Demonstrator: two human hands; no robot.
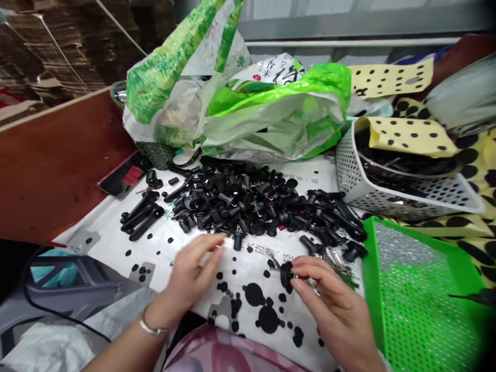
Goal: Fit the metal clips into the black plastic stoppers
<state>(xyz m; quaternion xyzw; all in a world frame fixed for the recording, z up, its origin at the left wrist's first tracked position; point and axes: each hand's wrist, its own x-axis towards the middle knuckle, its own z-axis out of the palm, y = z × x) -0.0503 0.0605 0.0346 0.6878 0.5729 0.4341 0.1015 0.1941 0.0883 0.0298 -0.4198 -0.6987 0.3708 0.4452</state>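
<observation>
My right hand (337,305) pinches a black round knob-like part (287,276) between thumb and fingertips. A thin metal piece sticks out from its left side, and more metal shows by the fingers. My left hand (196,271) hovers over the front of the white sheet, thumb and forefinger apart, with nothing visible between them. Just beyond its fingertips stands a small black cylindrical part (237,241), at the front edge of a big pile of black plastic parts (236,199). Beside my right hand lies a bunch of metal keys (337,262).
A green perforated tray (422,305) stands at the right, a white basket (349,165) behind it. Green and white plastic bags (271,124) fill the back. Several black handles (143,217) and a phone (124,178) lie left, by a brown board (58,170).
</observation>
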